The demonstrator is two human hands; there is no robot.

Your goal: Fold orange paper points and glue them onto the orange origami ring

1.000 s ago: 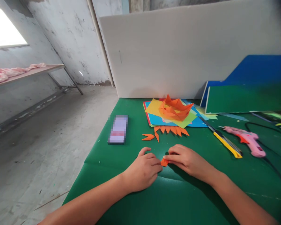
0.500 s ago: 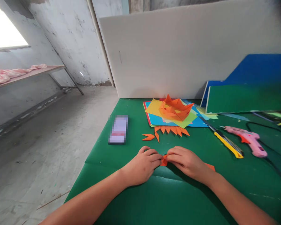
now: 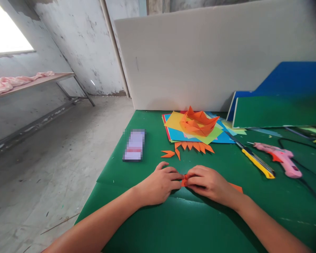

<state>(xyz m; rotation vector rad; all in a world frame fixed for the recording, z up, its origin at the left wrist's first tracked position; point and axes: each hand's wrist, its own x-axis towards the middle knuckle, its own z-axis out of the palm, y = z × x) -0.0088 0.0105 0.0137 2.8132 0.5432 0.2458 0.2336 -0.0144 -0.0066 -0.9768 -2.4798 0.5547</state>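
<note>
The right hand (image 3: 210,184) is pinching, fingertips nearly together, a small folded orange paper piece (image 3: 183,182) over the green tabletop (image 3: 158,230). At its nine o'clock, the left hand's (image 3: 162,184) bent fingers are touching it; from here I can't tell if they're gripping. Between twelve and one, a hollow, spiky orange paper ring (image 3: 200,131) is sitting on multicoloured paper sheets (image 3: 172,134).

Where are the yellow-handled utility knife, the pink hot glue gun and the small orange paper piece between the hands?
Yellow-handled utility knife (image 3: 255,161): head view, on its handle.
Pink hot glue gun (image 3: 284,154): head view, on its body.
Small orange paper piece (image 3: 183,183): head view, on its exposed lower part.
</note>
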